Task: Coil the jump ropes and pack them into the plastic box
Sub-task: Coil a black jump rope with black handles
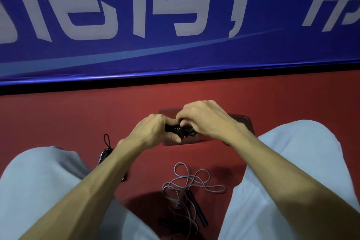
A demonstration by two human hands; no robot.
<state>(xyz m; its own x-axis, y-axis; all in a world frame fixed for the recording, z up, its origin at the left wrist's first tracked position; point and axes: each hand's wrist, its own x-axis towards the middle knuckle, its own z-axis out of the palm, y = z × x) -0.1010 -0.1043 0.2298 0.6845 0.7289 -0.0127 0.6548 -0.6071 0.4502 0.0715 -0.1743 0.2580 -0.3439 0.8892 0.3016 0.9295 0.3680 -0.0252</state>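
Black jump rope (178, 129) is up in both hands, just above the plastic box (245, 122), which sits on the red floor (78, 115) in front of the person. The left hand (153, 128) has a closed grip round the thick end of the bundle, with its fingers curled tight. The right hand (204, 119) has a closed grip too, pinching the other end where the cord is bunched up. The rope looks wound into a small, tight bundle. So I think the step now is finishing the coil, maybe tucking in the last bit, right before it goes in the box. I cannot tell if anything is in the box, because the hands hide most of it. Next, the hands need to hold the bundle squeezed so it does not spring open, then lower it into the box and let go. Closer to the person, between the two legs in pale trousers (48, 177), a grey jump rope (187, 183) lies loose and tangled on the floor, with a black handle (197, 208) among its loops. It is not coiled yet, so that job is left. Near the left arm, a dark bundle (105, 154) with a small loop lies on the floor, partly hidden. Behind it all hangs a big blue banner (175, 54) with white letters.
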